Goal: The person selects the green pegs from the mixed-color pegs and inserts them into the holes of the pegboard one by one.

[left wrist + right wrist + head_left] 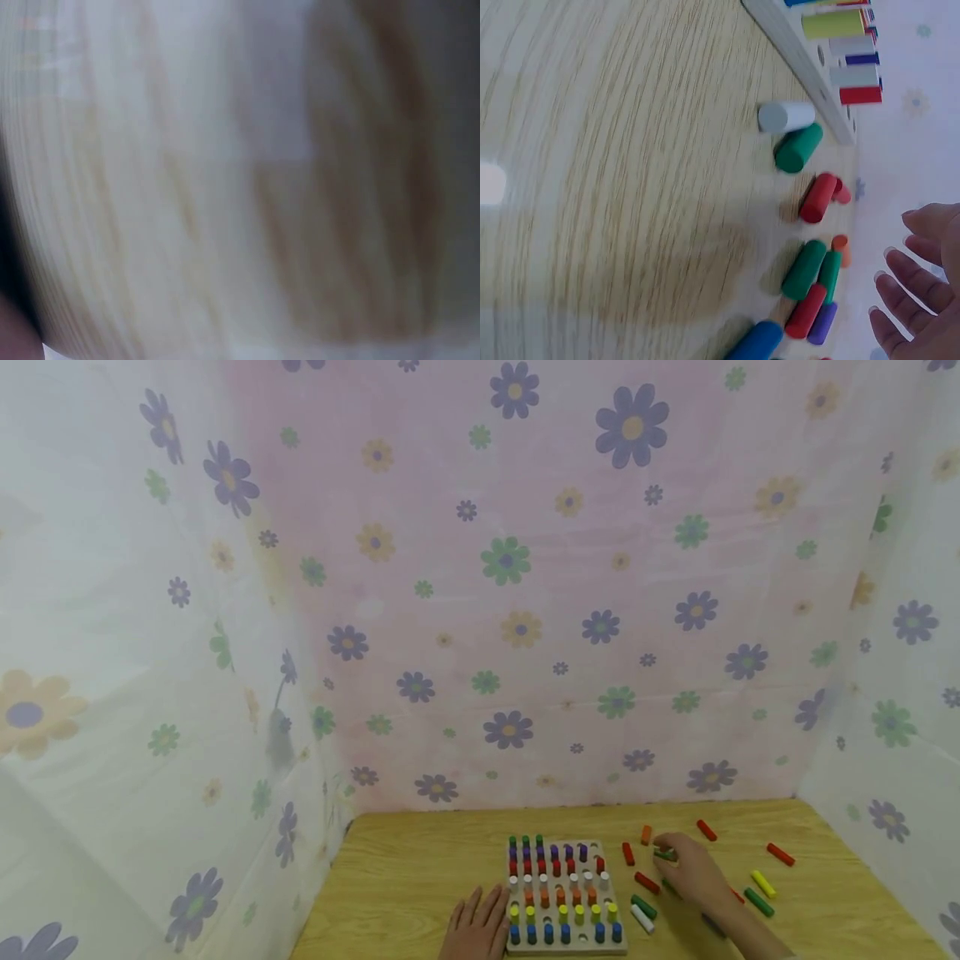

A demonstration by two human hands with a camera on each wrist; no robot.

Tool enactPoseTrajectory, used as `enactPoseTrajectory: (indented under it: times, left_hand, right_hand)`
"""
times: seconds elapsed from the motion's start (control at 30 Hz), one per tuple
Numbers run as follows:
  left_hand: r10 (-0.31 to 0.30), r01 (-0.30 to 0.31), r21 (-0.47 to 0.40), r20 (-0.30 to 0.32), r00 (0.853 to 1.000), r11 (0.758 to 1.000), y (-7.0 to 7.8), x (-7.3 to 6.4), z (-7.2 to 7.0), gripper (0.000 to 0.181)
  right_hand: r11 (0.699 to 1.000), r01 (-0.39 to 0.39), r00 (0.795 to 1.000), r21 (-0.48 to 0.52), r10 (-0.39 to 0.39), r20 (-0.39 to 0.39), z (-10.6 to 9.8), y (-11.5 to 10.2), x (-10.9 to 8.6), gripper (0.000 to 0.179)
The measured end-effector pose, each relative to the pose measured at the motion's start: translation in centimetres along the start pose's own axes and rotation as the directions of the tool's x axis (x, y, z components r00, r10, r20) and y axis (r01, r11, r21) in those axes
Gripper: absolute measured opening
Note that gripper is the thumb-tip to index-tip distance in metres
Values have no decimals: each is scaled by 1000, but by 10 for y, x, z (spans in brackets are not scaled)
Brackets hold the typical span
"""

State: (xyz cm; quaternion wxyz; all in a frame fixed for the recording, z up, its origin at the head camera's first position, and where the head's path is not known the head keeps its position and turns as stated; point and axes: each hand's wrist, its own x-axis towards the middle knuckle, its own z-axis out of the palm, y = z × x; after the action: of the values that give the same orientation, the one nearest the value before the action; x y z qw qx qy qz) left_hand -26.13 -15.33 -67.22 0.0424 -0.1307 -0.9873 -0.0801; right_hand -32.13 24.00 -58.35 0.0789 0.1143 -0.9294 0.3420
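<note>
- Clock per head view, 12 = far side, unless noted.
- Board (567, 951): flat on table (405, 868), near edge of view. Set pegs (549, 933) upright in colour rows, 6 to 12: blue, yellow, orange, white, red, purple, green. Green row = 3 pegs, bunched at 11 o'c. end.
- L hand (474, 931): 8–9 o'c. of board, just beside it. Palm down on table, fingers straight, slightly apart. Contact w/ board: can't tell.
- R hand (693, 870): approx 3 o'c. of board, above loose pegs. Fingers apart in R wrist view, nothing btwn them.
- Green peg (666, 855): by R hand's fingertips, its 10 o'c.; touching or not, can't tell.
- White peg (642, 919): lying, board's 3–4 o'c., alongside 2nd green peg (644, 907).
- Red peg (647, 883): R hand's 9 o'c.
- 2nd red peg (628, 853) + orange peg (646, 835): board's 2 o'c.
- 3rd red peg (707, 830): R hand's 12–1. 4th red peg (781, 854): its 2–3, well apart.
- Yellow peg (763, 884): R hand's 3; 3rd green peg (759, 902) near it, at 4.
- R wrist frame: blue peg (755, 341) at 6, purple peg (822, 322) at 5.
- Flowered cloth (450, 727): 12 o'c., behind table; also 9 + 3.
- L wrist view: blurred streaks, bit of skin at 8.
</note>
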Motion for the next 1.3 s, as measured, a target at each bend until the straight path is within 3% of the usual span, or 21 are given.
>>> enactPoseTrajectory:
  times: [0.47,0.8,1.3]
  left_hand:
    - [4,-4,2,-23,1000,1000,-2,3,-3,63]
    - [-7,7,-7,29,1000,1000,0,1,-1,67]
    - [-18,18,-21,26,1000,1000,1,0,-3,67]
  right_hand:
    - [994,-109,994,-11,109,16,-11,23,2,30]
    - [979,-201,979,-24,201,43,-6,32,9,33]
    - [974,-215,974,-67,219,54,0,33,14,33]
